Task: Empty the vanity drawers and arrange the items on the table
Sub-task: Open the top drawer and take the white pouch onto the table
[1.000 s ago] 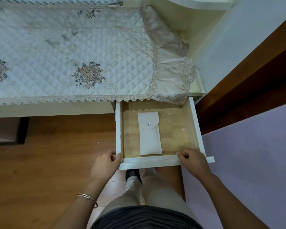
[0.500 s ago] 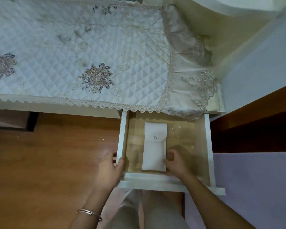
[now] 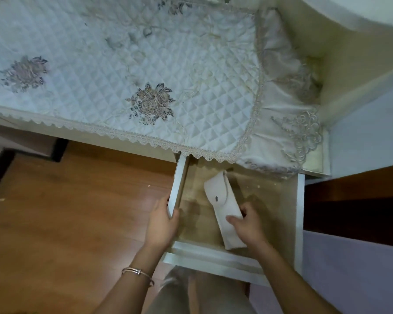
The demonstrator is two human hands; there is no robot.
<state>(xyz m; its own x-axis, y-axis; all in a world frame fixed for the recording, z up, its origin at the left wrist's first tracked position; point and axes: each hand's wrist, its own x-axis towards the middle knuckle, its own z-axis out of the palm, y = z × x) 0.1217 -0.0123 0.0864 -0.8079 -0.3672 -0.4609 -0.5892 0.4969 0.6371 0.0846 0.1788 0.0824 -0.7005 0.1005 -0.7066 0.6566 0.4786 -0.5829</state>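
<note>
White pouch point(image 3: 227, 208) in open drawer point(image 3: 300, 211), right hand point(image 3: 247, 225) gripping it

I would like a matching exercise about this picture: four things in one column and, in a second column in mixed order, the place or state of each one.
Column 1
1. white snap pouch
2. left hand
3. right hand
4. quilted cloth

Column 2
A. covers the top of the vanity
B. grips the pouch
C. slanted over the bottom of the open drawer
D. grips the drawer's left wall

Pairs: 1-C, 2-D, 3-B, 4-A
</note>
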